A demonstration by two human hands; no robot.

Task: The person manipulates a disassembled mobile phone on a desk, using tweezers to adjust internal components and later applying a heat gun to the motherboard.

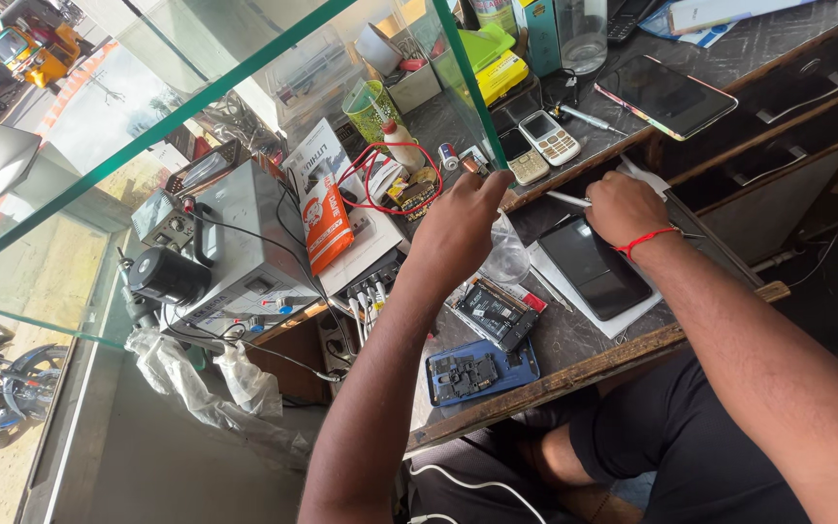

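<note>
My left hand (462, 221) reaches forward over the bench, fingers bunched near two small keypad phones (537, 144) and a coil of red wire (380, 180); what it pinches I cannot make out. My right hand (623, 206), with a red thread on the wrist, grips a thin white tool (568, 199) above a black phone screen (594, 267) lying on white paper. An opened blue phone (477, 372) and a black battery (495, 312) lie near the front edge.
A grey power supply box (244, 247) with cables sits at left beside an orange packet (326, 225). A smartphone (666, 95), a glass jar (582, 34) and boxes crowd the back. Green-edged glass panels (196, 107) enclose the counter. Drawers (788, 107) stand at right.
</note>
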